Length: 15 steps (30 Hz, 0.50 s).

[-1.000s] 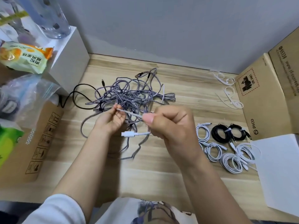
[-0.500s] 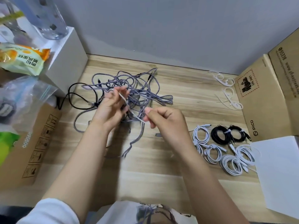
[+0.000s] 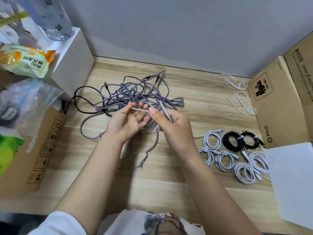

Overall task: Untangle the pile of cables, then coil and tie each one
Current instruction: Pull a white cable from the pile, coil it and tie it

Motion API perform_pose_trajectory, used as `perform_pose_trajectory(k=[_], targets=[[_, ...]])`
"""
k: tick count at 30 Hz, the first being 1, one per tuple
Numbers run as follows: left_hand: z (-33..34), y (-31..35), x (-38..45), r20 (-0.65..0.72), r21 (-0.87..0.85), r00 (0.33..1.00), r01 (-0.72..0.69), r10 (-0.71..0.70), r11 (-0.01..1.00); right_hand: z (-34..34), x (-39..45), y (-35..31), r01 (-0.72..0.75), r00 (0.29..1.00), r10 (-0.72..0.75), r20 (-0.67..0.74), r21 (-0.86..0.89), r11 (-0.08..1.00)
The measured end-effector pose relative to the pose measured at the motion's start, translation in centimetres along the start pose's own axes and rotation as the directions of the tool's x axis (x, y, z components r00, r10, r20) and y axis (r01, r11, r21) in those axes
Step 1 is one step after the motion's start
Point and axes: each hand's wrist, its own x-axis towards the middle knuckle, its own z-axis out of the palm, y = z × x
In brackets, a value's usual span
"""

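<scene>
white cable (image 3: 140, 109) mid-frame, raised over the tangled pile (image 3: 135, 92) on the worktop (image 3: 169, 175) | long axis runs across frame, hand to hand | right hand (image 3: 171, 122) fingers clamped on it | left hand (image 3: 127, 122) fingers half-curled at its free end, grip unclear

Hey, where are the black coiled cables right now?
In the head view the two black coils lie on the wooden table, right of the right hand, between the white coils and the PICO cardboard box.

PICO, UN 3481, 95338 on cardboard boxes (image 3: 279, 112)
</scene>
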Motion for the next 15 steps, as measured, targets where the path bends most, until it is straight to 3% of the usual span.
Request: perform_pose_trajectory(k=[5,9,12,15], targets=[[-4.2,1.3,1.9,-0.221,-0.133,0.975,-0.056,0.025,0.99,-2.3,-1.9,-3.9,0.246,0.927,-0.34,0.157,0.428,0.87],[-4.2,2.1,2.1,-0.213,-0.161,0.974,-0.113,0.077,0.98,-3.0,-2.6,-4.8,0.262,0.895,-0.396,0.205,0.478,0.838],[-3.2,2.2,2.1,-0.114,-0.088,0.977,-0.192,0.181,0.977,-2.4,-1.6,-3.7,0.183,0.95,-0.254,0.18,0.339,0.923],[-0.7,1.8,0.7,0.064,0.05,0.967,-0.249,0.245,0.967,-1.6,-0.1,-0.7,0.111,0.984,-0.103,0.143,-0.05,0.993]])
